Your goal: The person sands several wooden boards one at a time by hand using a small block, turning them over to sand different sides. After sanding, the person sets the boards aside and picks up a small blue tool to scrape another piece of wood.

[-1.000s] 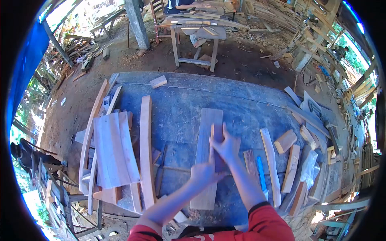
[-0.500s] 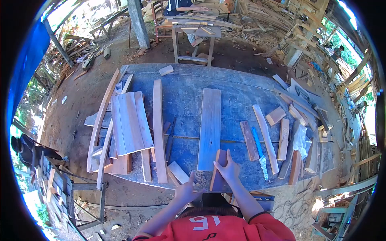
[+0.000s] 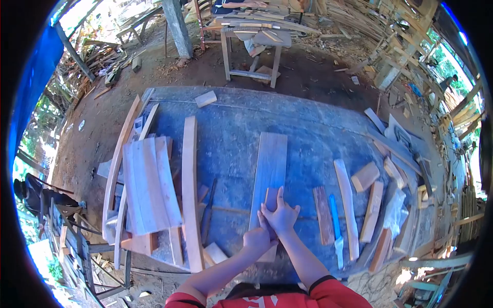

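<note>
A long flat wooden board (image 3: 272, 156) lies on the blue worktable (image 3: 231, 118), pointing away from me. On its near half rests a narrow reddish-brown wooden block (image 3: 270, 195). My right hand (image 3: 281, 218) grips the block from above, thumb and fingers along its sides. Close behind it, my left hand (image 3: 258, 239) is closed around the near end of the same block. Both hands cover most of the block, so its underside is hidden.
Left of the board lie a curved wooden strip (image 3: 189, 190) and several edge-to-edge slats (image 3: 150, 187). On the right are a blue-handled tool (image 3: 334, 215), a pale strip (image 3: 346, 208), wood offcuts (image 3: 365, 176) and a plastic bag (image 3: 395, 213). A person sits beyond another small table (image 3: 251, 36).
My right hand has pushed the block forward onto the board. My left hand, open and apart before, has come in and closed on the block. The camera view has shifted.
</note>
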{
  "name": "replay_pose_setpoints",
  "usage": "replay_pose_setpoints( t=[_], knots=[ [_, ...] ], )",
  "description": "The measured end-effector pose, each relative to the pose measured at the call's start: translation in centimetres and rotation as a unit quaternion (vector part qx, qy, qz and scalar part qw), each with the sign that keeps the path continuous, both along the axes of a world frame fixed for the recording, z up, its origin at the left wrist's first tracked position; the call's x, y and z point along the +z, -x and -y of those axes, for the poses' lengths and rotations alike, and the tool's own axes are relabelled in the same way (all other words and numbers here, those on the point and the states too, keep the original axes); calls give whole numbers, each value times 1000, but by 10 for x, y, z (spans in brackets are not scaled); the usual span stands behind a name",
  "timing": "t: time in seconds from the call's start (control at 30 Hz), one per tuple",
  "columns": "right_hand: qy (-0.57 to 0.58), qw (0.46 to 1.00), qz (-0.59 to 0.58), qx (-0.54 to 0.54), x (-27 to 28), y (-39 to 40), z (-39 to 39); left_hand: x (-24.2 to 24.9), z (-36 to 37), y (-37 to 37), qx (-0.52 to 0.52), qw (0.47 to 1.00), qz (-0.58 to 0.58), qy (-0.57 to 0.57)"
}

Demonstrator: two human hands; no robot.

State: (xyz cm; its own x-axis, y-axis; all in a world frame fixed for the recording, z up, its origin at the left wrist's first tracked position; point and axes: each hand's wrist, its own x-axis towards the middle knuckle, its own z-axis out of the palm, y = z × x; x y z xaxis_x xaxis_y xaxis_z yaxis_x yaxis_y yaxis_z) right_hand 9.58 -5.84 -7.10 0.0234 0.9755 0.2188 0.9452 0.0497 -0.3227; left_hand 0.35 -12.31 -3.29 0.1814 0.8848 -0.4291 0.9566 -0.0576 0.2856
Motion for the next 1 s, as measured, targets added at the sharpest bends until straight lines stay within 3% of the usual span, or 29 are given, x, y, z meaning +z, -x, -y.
replay_pose_setpoints(
  t=[0.13, 0.17, 0.2, 0.27, 0.33, 0.5, 0.57, 0.77, 0.87, 1.0],
  knots=[
    [72, 997, 17, 4, 14, 1, -167, -6, -158, -6, 22, 996, -18, -80],
    [64, 998, 15, 7, 14, 3, -214, -13, -205, -6, 26, 990, -55, -129],
    [111, 994, 21, 7, 20, 6, -257, -40, -248, -2, 32, 966, -66, -248],
    [152, 988, 29, 11, 37, 9, -306, -7, -301, -4, 48, 987, -75, -136],
    [72, 997, 16, 19, 61, 13, -314, 30, -297, -3, 63, 986, -54, -147],
    [9, 998, -47, 30, 91, 6, -190, 60, -173, 1, 47, 981, -28, -185],
    [31, 999, -23, 34, 81, 2, -109, 45, -89, -1, 43, 978, -10, -205],
    [51, 995, -22, 85, 23, 5, 107, -6, 128, 3, 55, 993, 20, -105],
    [49, 995, -8, 92, 15, 12, 148, -22, 170, 12, 13, 996, -25, -86],
    [22, 996, 20, 85, 10, 14, 139, -20, 156, 17, -8, 994, -40, -101]
  ],
)
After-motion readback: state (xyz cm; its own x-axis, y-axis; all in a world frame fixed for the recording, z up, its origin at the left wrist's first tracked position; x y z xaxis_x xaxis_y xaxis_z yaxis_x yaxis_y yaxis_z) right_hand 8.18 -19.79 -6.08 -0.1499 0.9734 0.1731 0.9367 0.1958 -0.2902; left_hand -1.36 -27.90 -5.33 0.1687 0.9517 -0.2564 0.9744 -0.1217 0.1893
